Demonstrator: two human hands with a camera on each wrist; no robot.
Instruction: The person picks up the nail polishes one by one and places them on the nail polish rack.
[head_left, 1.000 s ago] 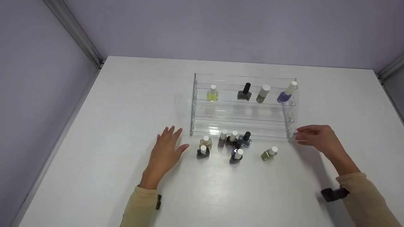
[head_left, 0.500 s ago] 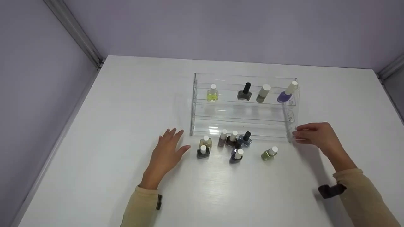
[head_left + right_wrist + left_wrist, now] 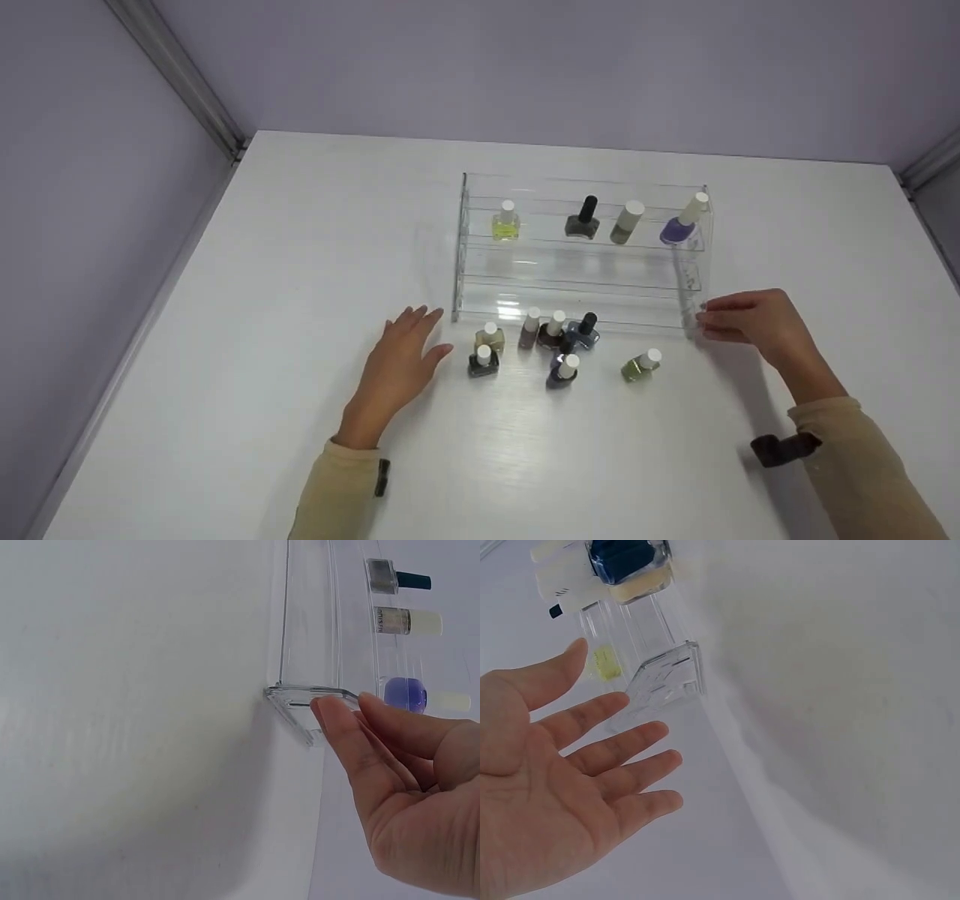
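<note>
A bare recording booth: white table (image 3: pixel 262 315) enclosed by plain lilac walls (image 3: pixel 525 67).
</note>
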